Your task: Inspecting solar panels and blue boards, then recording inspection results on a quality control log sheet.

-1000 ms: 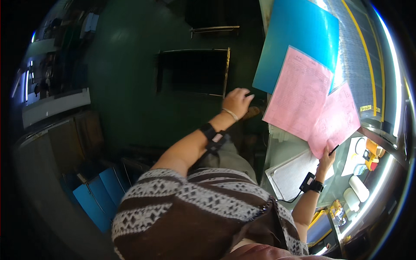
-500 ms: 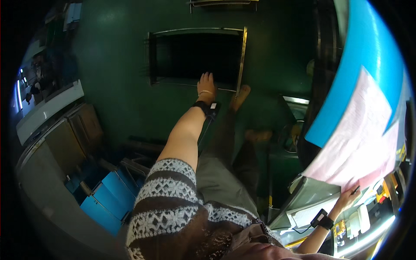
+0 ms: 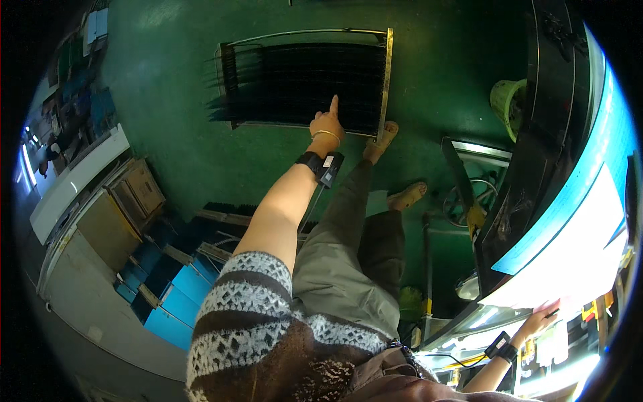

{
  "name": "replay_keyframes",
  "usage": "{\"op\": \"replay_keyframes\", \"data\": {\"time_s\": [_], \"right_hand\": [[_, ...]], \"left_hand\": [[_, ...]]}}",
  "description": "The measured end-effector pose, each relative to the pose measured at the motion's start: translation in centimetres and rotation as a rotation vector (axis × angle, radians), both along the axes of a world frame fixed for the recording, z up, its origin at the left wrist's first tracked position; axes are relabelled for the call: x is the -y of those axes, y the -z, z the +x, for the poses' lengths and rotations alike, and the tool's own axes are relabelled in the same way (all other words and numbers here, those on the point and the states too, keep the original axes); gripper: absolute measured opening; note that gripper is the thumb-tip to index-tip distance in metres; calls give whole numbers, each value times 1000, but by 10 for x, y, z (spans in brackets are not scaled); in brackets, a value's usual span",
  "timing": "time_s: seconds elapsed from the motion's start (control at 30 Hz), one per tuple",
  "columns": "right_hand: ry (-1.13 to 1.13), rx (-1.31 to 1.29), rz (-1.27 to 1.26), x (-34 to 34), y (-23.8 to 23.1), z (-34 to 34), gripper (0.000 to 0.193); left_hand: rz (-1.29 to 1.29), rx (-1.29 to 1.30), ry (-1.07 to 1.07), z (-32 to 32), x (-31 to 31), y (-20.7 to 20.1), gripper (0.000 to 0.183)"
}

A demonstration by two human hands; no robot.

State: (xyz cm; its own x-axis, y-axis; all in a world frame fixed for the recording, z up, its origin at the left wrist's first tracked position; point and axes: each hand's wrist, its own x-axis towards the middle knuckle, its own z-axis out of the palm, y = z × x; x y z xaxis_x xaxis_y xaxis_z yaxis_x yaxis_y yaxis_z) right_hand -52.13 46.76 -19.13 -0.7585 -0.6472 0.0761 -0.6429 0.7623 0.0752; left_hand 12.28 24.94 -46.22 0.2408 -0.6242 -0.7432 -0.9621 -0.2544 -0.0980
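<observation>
My left hand [image 3: 327, 125] is stretched out over the near edge of a low metal-framed rack [image 3: 388, 74]. Its index finger points forward and the other fingers are curled, with nothing held. Dark thin sheets [image 3: 301, 84] lie layered in that rack, their ends fanning out at the left. Far to the lower right, my right hand [image 3: 534, 324] is closed around a thin dark pen-like stick [image 3: 552, 313]. It is at the lower edge of a glaring white sheet [image 3: 562, 248], which overlaps a large curved blue panel [image 3: 576, 214]. Part of its fingers is hidden by the sheet.
Blue panels with wooden strips [image 3: 181, 295] stand at the left, beside cardboard pieces [image 3: 134, 191] and a grey board [image 3: 100, 281]. A green bin [image 3: 506, 104] and a metal stand with a handwheel [image 3: 472, 201] are at the right. My sandalled feet [image 3: 406, 196] are on the green floor.
My left hand has gone from spread fingers to a pointing index finger. The view has shifted and brightened, bringing the green bin into clearer sight. My right hand stays at the sheet's edge.
</observation>
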Motion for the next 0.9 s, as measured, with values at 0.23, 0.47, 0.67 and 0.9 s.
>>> {"op": "replay_keyframes", "data": {"time_s": [0.23,0.47,0.67,0.9], "right_hand": [[-30,6,29,-1,-13,2,42],[-39,-13,8,-13,-6,-11,40],[-103,-18,-39,-9,-7,-6,40],[-54,-91,54,1,-14,9,41]], "left_hand": [[-171,85,242,-20,33,-6,31],[-416,15,479,-12,38,5,24],[-469,-37,479,-11,45,10,27],[-398,-154,136,-24,86,-5,73]]}}
